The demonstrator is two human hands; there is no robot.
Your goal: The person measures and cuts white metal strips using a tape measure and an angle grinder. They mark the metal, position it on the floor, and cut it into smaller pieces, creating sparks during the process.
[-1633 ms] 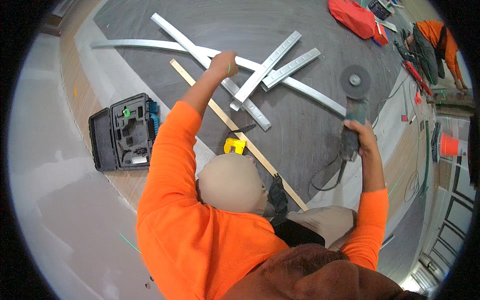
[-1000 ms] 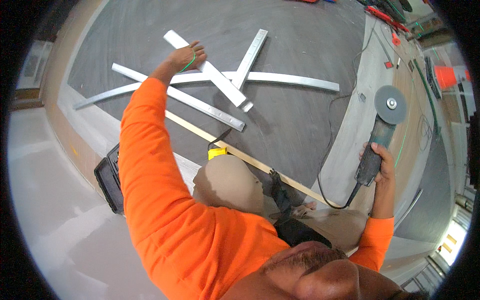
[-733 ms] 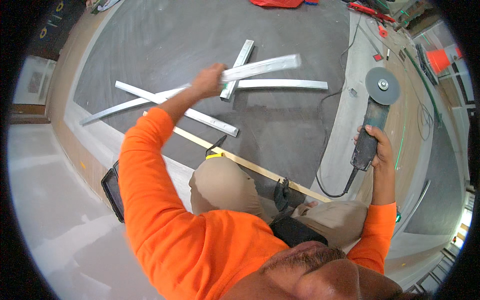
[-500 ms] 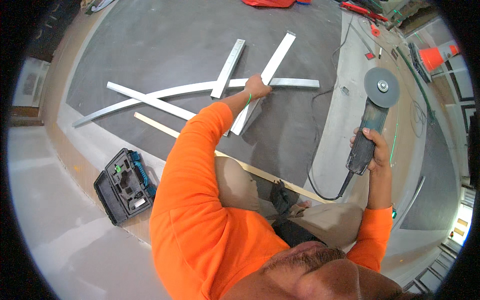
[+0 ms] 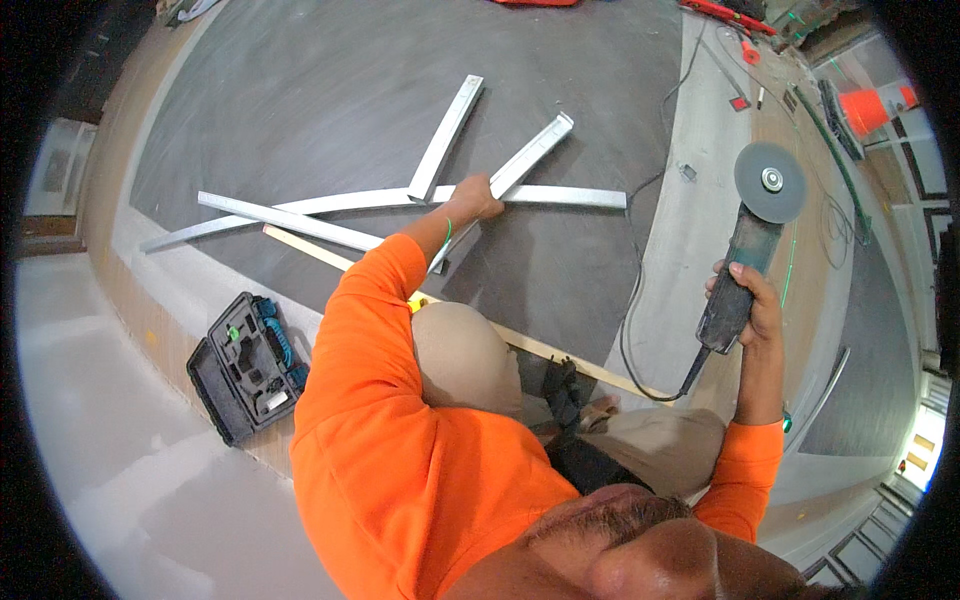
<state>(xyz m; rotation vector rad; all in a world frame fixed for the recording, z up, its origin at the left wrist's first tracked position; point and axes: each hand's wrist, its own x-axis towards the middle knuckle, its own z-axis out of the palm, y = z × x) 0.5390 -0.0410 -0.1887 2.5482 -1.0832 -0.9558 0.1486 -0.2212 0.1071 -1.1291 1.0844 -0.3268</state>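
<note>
My left hand [image 5: 478,198] is closed round a short silver metal channel [image 5: 535,155], which slants over a long metal strip [image 5: 575,197] on the dark floor. Its near end passes behind my wrist. In my right hand [image 5: 758,305] is a dark angle grinder [image 5: 735,300], gripped by its body, its grey cutting disc [image 5: 770,182] pointing away from me. I cannot tell whether the disc spins. Another short metal channel [image 5: 446,138] lies just beyond my left hand. A further channel [image 5: 290,218] crosses the long strip at the left, with a pale wooden strip [image 5: 300,247] nearby.
An open black tool case [image 5: 248,365] sits at the left. The grinder's cord [image 5: 628,320] loops across the floor on the right. An orange cone [image 5: 868,112] stands at the far right, near a small red-ended tool [image 5: 739,103]. My bent knee [image 5: 460,350] is close to the strips.
My left hand has drawn its metal channel nearer and to the left. The long strip's right end has also come nearer. My right hand still holds the grinder in nearly the same place.
</note>
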